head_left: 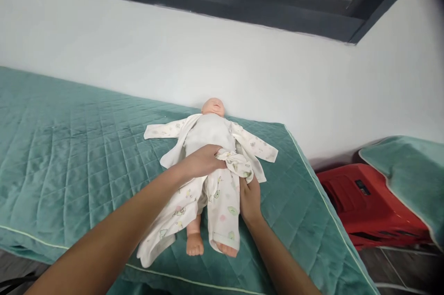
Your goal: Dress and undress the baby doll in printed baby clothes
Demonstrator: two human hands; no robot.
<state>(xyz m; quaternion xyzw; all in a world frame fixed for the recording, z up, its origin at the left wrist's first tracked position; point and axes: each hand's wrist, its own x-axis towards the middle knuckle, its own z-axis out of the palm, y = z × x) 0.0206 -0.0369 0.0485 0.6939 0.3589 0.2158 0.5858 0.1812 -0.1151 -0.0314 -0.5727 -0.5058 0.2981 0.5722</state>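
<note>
A baby doll (212, 106) lies on its back, head toward the wall, in an open long-sleeved printed baby jacket (255, 143) over a white body. White printed baby trousers (224, 207) cover its leg on the right of the view, with the foot out at the cuff. The other trouser leg lies spread to the left, beside a bare foot (194, 244). My left hand (206, 161) is closed on the bunched waist of the trousers over the doll's belly. Lower, at the right side of the waist, my right hand (250, 198) grips the same cloth; its fingertips are partly hidden.
Under the doll is a green quilted bed cover (86, 147) with a pale piped edge. A white wall (138, 50) and a dark window frame (243, 3) rise behind. To the right on the floor stands a red case (364, 202), partly beneath green cloth (412, 165).
</note>
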